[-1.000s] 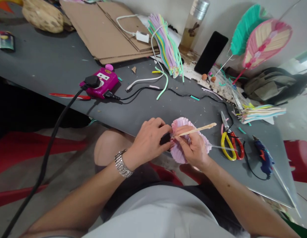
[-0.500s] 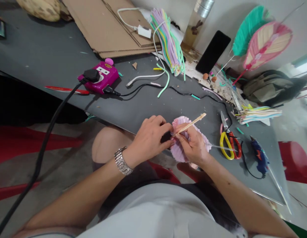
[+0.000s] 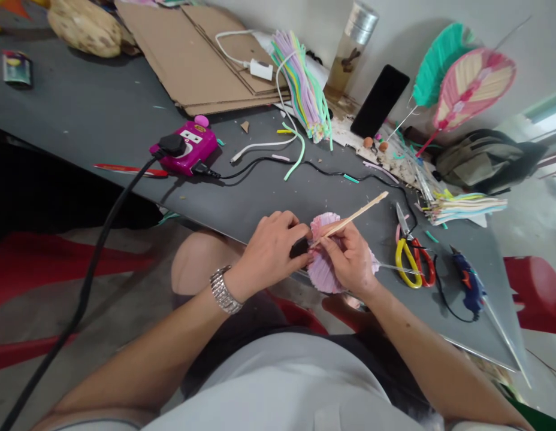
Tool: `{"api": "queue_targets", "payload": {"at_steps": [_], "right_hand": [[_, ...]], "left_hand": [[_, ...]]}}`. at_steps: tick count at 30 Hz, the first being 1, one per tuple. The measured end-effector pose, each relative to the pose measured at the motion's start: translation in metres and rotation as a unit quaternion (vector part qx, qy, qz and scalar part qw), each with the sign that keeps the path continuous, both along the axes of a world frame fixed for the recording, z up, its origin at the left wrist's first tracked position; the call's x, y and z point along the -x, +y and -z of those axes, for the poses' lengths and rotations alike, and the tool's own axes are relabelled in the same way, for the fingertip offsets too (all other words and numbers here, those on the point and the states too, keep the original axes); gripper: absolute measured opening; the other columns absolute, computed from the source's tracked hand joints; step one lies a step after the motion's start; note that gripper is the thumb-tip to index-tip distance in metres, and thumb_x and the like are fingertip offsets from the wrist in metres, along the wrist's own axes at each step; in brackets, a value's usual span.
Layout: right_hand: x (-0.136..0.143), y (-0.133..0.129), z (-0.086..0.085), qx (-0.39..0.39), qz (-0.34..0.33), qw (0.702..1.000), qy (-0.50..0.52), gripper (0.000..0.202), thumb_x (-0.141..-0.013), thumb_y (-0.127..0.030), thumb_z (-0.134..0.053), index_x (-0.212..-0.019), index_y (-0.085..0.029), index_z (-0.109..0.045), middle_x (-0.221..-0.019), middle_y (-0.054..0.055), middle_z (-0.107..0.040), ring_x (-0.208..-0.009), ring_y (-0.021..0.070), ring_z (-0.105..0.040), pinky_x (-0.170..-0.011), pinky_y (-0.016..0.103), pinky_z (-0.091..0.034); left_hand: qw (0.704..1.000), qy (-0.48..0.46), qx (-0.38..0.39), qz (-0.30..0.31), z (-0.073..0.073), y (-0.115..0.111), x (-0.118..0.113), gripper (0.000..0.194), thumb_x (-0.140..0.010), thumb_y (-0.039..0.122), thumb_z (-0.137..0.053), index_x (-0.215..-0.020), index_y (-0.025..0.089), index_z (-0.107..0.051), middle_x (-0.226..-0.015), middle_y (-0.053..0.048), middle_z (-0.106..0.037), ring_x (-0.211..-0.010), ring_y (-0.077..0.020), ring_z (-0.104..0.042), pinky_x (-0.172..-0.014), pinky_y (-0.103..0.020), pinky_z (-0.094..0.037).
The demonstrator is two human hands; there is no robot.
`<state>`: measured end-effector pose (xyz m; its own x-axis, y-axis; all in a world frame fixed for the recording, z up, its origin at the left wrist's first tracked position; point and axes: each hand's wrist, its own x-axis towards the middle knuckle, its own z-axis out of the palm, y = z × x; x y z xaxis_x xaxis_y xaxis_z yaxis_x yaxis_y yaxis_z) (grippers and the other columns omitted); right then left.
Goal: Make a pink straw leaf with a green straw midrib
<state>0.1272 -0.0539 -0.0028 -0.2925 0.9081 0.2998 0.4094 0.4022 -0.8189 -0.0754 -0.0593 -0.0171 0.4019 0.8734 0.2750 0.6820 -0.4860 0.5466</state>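
Our stick [image 3: 361, 211] just swung steeper, so we're probably adjusting its angle. Right fingers [image 3: 335, 251] pinch it, pink piece [image 3: 322, 272] underneath them; left fingers [image 3: 300, 231] curl at its edge, can't tell if gripping.

We see the pink ruffled piece [image 3: 322, 276] only in part, as the right hand [image 3: 353, 258] covers its middle. The near end of the pale stick [image 3: 361, 211] is lost among the fingers, and we cannot make out just what the left hand's [image 3: 269, 250] fingertips meet there. The print on the small packet [image 3: 17, 69] is too small for us, and the lower left corner cuts off the thick black cable [image 3: 85, 284].
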Motion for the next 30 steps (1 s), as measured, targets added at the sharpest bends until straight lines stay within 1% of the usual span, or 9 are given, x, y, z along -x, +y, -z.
{"api": "queue_targets", "payload": {"at_steps": [6, 12, 15, 17, 18, 21, 24, 28, 30], "right_hand": [[-0.004, 0.001, 0.004, -0.055, -0.032, 0.994, -0.084, 0.005, -0.097, -0.021, -0.056, -0.097, -0.023, -0.061, -0.093, 0.004, -0.071, -0.088, 0.0203, -0.067, -0.085, 0.036, -0.054], [0.0, 0.001, 0.004, -0.103, -0.053, 0.988, -0.102, 0.007, -0.096, -0.021, -0.056, -0.093, -0.024, -0.061, -0.093, 0.006, -0.072, -0.09, 0.0221, -0.067, -0.089, 0.041, -0.054], [-0.011, -0.005, -0.012, -0.087, 0.02, 0.996, -0.023, 0.005, -0.097, -0.025, -0.057, -0.093, -0.023, -0.06, -0.094, 0.004, -0.069, -0.088, 0.0198, -0.068, -0.085, 0.037, -0.055], [-0.033, -0.014, -0.026, -0.115, 0.097, 0.988, 0.029, 0.004, -0.097, -0.025, -0.058, -0.094, -0.023, -0.059, -0.096, 0.004, -0.068, -0.09, 0.0194, -0.068, -0.085, 0.037, -0.054], [-0.049, -0.019, -0.031, -0.14, 0.131, 0.981, 0.021, 0.002, -0.097, -0.024, -0.058, -0.094, -0.023, -0.059, -0.096, 0.004, -0.068, -0.09, 0.0196, -0.068, -0.087, 0.037, -0.053], [-0.099, -0.036, -0.037, -0.166, 0.17, 0.961, -0.14, 0.015, -0.097, -0.016, -0.051, -0.093, -0.022, -0.064, -0.089, 0.003, -0.068, -0.082, 0.0185, -0.064, -0.086, 0.036, -0.049], [-0.132, -0.046, -0.028, -0.172, 0.14, 0.941, -0.256, 0.024, -0.094, -0.01, -0.043, -0.086, -0.021, -0.062, -0.079, 0.003, -0.064, -0.076, 0.0188, -0.061, -0.076, 0.032, -0.047], [-0.135, -0.046, -0.012, -0.184, 0.084, 0.902, -0.381, 0.021, -0.092, -0.012, -0.047, -0.097, -0.017, -0.067, -0.098, 0.011, -0.067, -0.087, 0.0219, -0.064, -0.073, 0.031, -0.047], [-0.128, -0.042, -0.01, -0.169, 0.063, 0.887, -0.425, 0.021, -0.092, -0.011, -0.047, -0.093, -0.017, -0.068, -0.096, 0.011, -0.067, -0.083, 0.0215, -0.063, -0.068, 0.03, -0.044]], "left_hand": [[1.0, 0.007, 0.002, 0.001, 0.001, 0.001, 0.0, 0.033, -0.092, 0.054, -0.066, -0.105, 0.023, -0.069, -0.103, -0.006, -0.061, -0.091, -0.0234, -0.054, -0.078, -0.036, -0.039], [1.0, 0.012, 0.013, 0.005, 0.0, 0.001, 0.0, 0.031, -0.091, 0.05, -0.069, -0.105, 0.023, -0.07, -0.104, -0.007, -0.061, -0.093, -0.0247, -0.055, -0.081, -0.038, -0.041], [1.0, 0.003, 0.012, -0.008, 0.0, 0.001, -0.002, 0.031, -0.087, 0.048, -0.073, -0.104, 0.022, -0.07, -0.104, -0.007, -0.063, -0.093, -0.0253, -0.057, -0.081, -0.039, -0.042], [1.0, -0.003, 0.01, -0.018, 0.001, 0.0, -0.003, 0.031, -0.085, 0.046, -0.077, -0.103, 0.022, -0.068, -0.104, -0.007, -0.064, -0.093, -0.026, -0.058, -0.082, -0.04, -0.043], [1.0, -0.007, 0.008, -0.023, 0.001, -0.001, -0.003, 0.032, -0.084, 0.045, -0.078, -0.102, 0.021, -0.067, -0.103, -0.007, -0.065, -0.094, -0.0262, -0.058, -0.083, -0.04, -0.043], [0.998, -0.05, -0.002, -0.036, 0.002, -0.004, -0.003, 0.03, -0.085, 0.042, -0.076, -0.102, 0.02, -0.064, -0.101, -0.006, -0.067, -0.095, -0.0257, -0.059, -0.084, -0.04, -0.045], [0.985, -0.162, 0.004, -0.053, 0.0, -0.007, -0.002, 0.02, -0.089, 0.037, -0.068, -0.101, 0.021, -0.064, -0.098, -0.006, -0.068, -0.091, -0.0219, -0.062, -0.083, -0.036, -0.048], [0.934, -0.321, 0.045, -0.149, -0.008, -0.018, 0.001, 0.018, -0.091, 0.037, -0.061, -0.093, 0.02, -0.066, -0.088, -0.004, -0.07, -0.079, -0.017, -0.063, -0.077, -0.03, -0.05], [0.907, -0.362, 0.074, -0.202, -0.014, -0.026, 0.003, 0.019, -0.088, 0.039, -0.064, -0.087, 0.02, -0.065, -0.082, -0.003, -0.068, -0.076, -0.0166, -0.061, -0.073, -0.029, -0.049]]}}
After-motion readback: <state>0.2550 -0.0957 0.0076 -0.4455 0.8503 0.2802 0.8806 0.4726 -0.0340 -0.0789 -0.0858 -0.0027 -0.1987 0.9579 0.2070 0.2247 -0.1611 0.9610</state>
